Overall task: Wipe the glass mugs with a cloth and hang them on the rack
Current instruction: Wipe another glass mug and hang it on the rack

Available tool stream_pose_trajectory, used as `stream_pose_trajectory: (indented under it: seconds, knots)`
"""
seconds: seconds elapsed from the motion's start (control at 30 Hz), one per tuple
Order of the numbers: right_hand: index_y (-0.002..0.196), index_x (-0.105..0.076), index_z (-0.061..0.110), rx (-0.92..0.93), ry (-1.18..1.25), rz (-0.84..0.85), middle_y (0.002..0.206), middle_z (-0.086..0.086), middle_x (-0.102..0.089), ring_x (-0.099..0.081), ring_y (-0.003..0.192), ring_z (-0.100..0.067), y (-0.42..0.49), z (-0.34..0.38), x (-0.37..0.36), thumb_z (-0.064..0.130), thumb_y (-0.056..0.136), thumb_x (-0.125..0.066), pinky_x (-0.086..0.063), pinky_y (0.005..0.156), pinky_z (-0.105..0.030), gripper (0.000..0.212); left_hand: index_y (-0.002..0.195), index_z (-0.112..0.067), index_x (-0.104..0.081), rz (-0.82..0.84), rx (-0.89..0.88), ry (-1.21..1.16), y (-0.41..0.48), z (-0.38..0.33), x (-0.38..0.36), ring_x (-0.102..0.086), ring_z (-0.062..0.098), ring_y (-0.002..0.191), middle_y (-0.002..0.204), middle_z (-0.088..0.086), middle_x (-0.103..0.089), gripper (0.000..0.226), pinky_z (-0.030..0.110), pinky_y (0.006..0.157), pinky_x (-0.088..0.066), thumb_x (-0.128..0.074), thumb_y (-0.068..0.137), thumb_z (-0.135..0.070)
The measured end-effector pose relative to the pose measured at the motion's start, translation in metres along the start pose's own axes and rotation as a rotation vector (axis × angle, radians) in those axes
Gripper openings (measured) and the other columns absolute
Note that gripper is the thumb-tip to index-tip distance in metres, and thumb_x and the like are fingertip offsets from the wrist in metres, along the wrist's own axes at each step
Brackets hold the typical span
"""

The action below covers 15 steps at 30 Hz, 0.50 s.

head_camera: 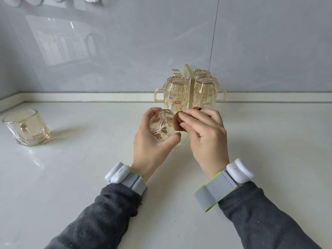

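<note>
My left hand grips an amber glass mug above the counter, its base turned toward me. My right hand pinches a folded brown cloth and presses it against the mug's right side. Just behind them stands a gold wire rack with three amber mugs hung upside down on it: one on the left with a label, one on the right, and one at the back. Another mug stands upright at the far left of the counter.
The white counter runs to a grey glossy wall with a raised ledge along its foot. White objects hang at the top left edge. Both wrists carry grey straps with white devices.
</note>
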State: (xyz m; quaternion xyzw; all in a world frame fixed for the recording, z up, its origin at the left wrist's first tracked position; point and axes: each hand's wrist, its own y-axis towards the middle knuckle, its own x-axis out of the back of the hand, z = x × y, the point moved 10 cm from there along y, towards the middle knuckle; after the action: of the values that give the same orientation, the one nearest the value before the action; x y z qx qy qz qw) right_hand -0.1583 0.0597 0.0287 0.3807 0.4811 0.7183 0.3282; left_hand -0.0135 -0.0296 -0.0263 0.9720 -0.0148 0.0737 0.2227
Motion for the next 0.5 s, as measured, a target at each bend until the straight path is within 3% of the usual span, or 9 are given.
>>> stream_pose_trajectory:
  seconds: [0.07,0.13,0.23,0.33,0.43,0.5]
  knots:
    - [0.107,-0.078,0.006,0.022,-0.018,0.014,0.109,0.001,-0.075,-0.051,0.096,-0.022,0.000,0.002,-0.002,0.006,0.089,-0.070,-0.039,0.095,-0.014,0.019,0.126,-0.041,-0.053,-0.001,-0.001,-0.019,0.000,0.000,-0.001,-0.061,-0.005,0.116,0.116,-0.015,-0.068,0.073,0.040,0.103,-0.053,-0.074,0.056,-0.048]
    - [0.108,-0.078,0.007,-0.017,0.008,0.007,0.110,0.004,-0.074,-0.054,0.098,-0.020,0.001,0.000,-0.001,0.008,0.090,-0.070,-0.039,0.096,-0.013,0.020,0.123,-0.044,-0.055,-0.010,0.024,-0.062,0.001,0.004,0.000,-0.066,0.009,0.116,0.118,-0.009,-0.070,0.071,0.046,0.100,-0.055,-0.079,0.057,-0.043]
    - [0.111,-0.077,0.011,-0.230,0.184,-0.019,0.110,0.012,-0.070,-0.062,0.101,-0.011,0.000,-0.019,0.002,0.011,0.091,-0.069,-0.046,0.096,-0.017,0.021,0.124,-0.039,-0.057,-0.010,0.087,-0.173,0.002,0.008,0.000,-0.072,0.017,0.105,0.119,0.001,-0.071,0.071,0.038,0.088,-0.060,-0.083,0.058,-0.030]
    - [0.116,-0.075,0.016,-0.596,0.515,-0.010,0.102,-0.002,-0.078,-0.066,0.078,0.000,-0.009,-0.044,-0.006,0.010,0.095,-0.068,-0.055,0.076,-0.026,0.023,0.130,-0.028,-0.056,-0.041,0.182,-0.332,0.002,0.014,0.003,-0.076,0.029,0.097,0.109,0.005,-0.076,0.075,0.040,0.082,-0.063,-0.082,0.059,-0.028]
    - [0.115,-0.075,0.016,-0.732,0.604,-0.003,0.078,0.005,-0.075,-0.060,0.057,0.001,-0.014,-0.049,-0.008,0.005,0.096,-0.066,-0.049,0.050,-0.016,0.023,0.136,-0.022,-0.048,-0.050,0.285,-0.481,0.003,0.021,0.001,-0.077,0.036,0.091,0.091,0.005,-0.078,0.072,0.043,0.078,-0.064,-0.076,0.070,-0.022]
    - [0.109,-0.075,0.021,-0.818,0.671,-0.039,0.069,0.009,-0.073,-0.062,0.056,-0.005,-0.018,-0.052,-0.010,0.006,0.096,-0.065,-0.047,0.044,-0.018,0.023,0.137,-0.014,-0.044,-0.048,0.349,-0.586,0.004,0.023,-0.001,-0.077,0.036,0.087,0.090,0.007,-0.078,0.072,0.046,0.082,-0.063,-0.074,0.073,-0.021]
